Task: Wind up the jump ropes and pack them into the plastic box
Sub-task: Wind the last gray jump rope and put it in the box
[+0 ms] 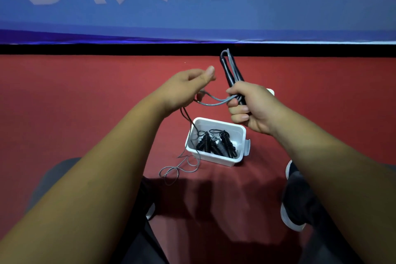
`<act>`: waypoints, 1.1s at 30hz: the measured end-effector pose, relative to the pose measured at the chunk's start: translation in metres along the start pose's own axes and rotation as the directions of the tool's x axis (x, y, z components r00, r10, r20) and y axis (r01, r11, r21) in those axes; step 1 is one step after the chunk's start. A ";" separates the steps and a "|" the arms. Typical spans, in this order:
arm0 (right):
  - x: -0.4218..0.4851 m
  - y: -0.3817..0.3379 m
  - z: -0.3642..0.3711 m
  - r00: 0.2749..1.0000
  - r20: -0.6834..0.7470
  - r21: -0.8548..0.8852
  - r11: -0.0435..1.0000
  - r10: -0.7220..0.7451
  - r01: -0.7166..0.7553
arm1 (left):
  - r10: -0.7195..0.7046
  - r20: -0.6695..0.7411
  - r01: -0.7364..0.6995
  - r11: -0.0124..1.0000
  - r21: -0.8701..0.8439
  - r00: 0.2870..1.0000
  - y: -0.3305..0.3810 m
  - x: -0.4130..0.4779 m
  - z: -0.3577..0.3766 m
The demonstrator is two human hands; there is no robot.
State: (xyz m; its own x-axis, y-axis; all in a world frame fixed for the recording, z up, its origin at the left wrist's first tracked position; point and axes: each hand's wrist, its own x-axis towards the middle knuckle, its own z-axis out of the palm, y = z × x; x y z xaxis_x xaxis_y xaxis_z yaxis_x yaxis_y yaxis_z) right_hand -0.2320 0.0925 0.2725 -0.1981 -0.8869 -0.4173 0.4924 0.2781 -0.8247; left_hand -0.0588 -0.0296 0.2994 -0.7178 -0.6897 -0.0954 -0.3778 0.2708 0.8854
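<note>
Two slim black jump-rope handles (230,70) stand upright, clamped in the fingers of the right hand (252,109); their thin grey cord (214,102) runs leftward to the left hand (188,88), whose fingers curl round it, slack trailing onto the red floor (85,103) beside the white plastic box (212,157)

1. One loose jump rope (216,104) ran between my two hands, my left hand (184,90) and my right hand (252,111).
2. It had two black handles (227,73).
3. There was one plastic box (214,158).
4. Three wound ropes (205,141) lay inside (tangled, so I counted roughly).
</note>
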 end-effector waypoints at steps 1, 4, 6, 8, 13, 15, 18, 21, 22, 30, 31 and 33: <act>-0.001 0.000 0.001 0.999 0.024 0.029 0.999 0.037 -0.037 | 0.000 -0.020 -0.001 0.999 -0.053 1.000 0.003 0.000 0.000; -0.005 0.000 0.004 0.990 0.100 0.109 0.988 0.102 -0.113 | -0.001 -0.046 -0.005 0.992 -0.129 0.999 0.009 0.002 0.001; -0.006 0.001 0.006 0.982 0.143 0.147 0.979 0.122 -0.143 | -0.005 -0.049 -0.002 0.992 -0.129 0.999 0.010 0.002 0.001; -0.008 0.003 0.007 0.975 0.171 0.167 0.972 0.139 -0.168 | -0.006 -0.051 -0.001 0.990 -0.140 0.999 0.011 0.003 0.002; -0.009 0.004 0.009 0.970 0.180 0.109 0.977 0.164 -0.185 | -0.044 -0.059 0.033 0.983 -0.180 0.997 0.015 0.005 0.004; -0.009 0.007 0.010 0.970 0.165 0.014 0.983 0.176 -0.181 | -0.081 -0.054 0.070 0.982 -0.174 0.995 0.017 0.006 0.006; -0.007 0.016 0.014 0.976 0.148 -0.175 0.976 0.157 -0.130 | -0.138 -0.062 0.127 0.980 -0.155 0.989 0.020 0.009 0.008; -0.005 0.022 0.015 0.987 0.122 -0.246 0.966 0.108 -0.075 | -0.136 -0.072 0.122 0.978 -0.170 0.988 0.012 0.015 0.011; -0.005 0.022 0.015 0.987 0.122 -0.251 0.966 0.101 -0.068 | -0.124 -0.080 0.107 0.977 -0.183 0.989 0.009 0.016 0.012; -0.009 0.004 0.002 0.957 0.198 -0.373 0.919 0.214 -0.128 | -0.061 -0.156 0.042 0.992 -0.122 0.986 0.001 0.020 0.021; -0.010 0.001 0.001 0.953 0.212 -0.361 0.923 0.218 -0.131 | -0.050 -0.155 0.027 0.988 -0.150 0.987 0.001 0.020 0.023; -0.011 -0.001 0.001 0.956 0.216 -0.313 0.942 0.197 -0.123 | -0.039 -0.161 0.005 0.979 -0.203 0.986 0.004 0.020 0.024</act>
State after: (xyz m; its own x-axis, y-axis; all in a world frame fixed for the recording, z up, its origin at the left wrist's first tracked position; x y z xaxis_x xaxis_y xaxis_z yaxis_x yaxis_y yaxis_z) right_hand -0.2295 0.1018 0.2785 0.0908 -0.8732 -0.4788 0.2225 0.4864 -0.8449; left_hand -0.0885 -0.0267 0.2899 -0.5993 -0.7986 -0.0553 -0.2555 0.1254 0.9586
